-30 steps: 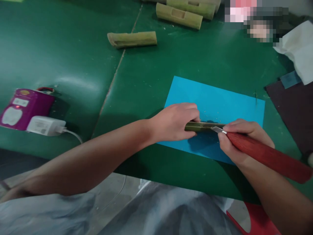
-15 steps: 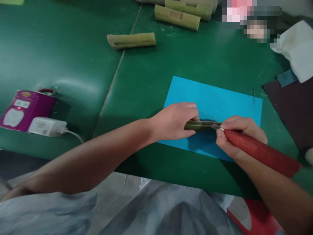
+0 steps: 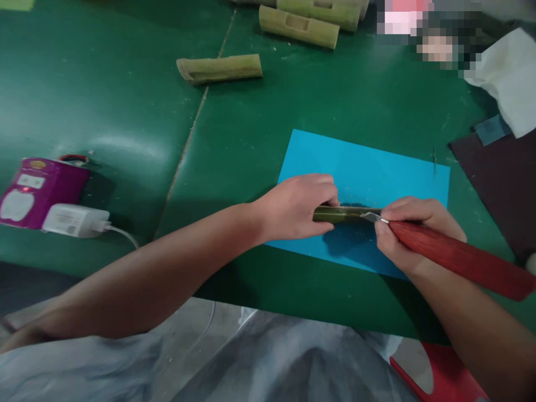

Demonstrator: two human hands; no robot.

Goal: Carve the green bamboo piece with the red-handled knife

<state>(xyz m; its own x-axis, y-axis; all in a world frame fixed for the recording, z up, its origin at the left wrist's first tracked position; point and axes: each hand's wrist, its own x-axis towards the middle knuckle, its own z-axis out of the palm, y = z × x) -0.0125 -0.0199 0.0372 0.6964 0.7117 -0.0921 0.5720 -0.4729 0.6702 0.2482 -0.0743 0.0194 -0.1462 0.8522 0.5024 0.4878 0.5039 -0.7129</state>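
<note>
I'm seeing a slim green bamboo pc [image 3: 345, 214] sitting over the flat blue sheet [image 3: 335, 153]; L hand [image 3: 297, 205] is curling tight round it, R hand [image 3: 419, 215] is closing on a red, grainy-handled knife [image 3: 460, 254], pointed metal blade meeting bamboo. Farther off, a notched tube [image 3: 322, 33] is lying on the green tabletop [image 3: 238, 128].

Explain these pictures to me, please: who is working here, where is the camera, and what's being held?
No robot is involved: these are a person's two bare hands. Every picture comes from one camera worn on that person's head, looking forward and down.

The left hand holds a greenish, bamboo-like piece over a blue sheet. The right hand holds a red-handled knife, its blade at the piece.

On the green table lie a lone bamboo piece, a bamboo tube with a rectangular opening, a purple box and a white block with a cable.
</note>
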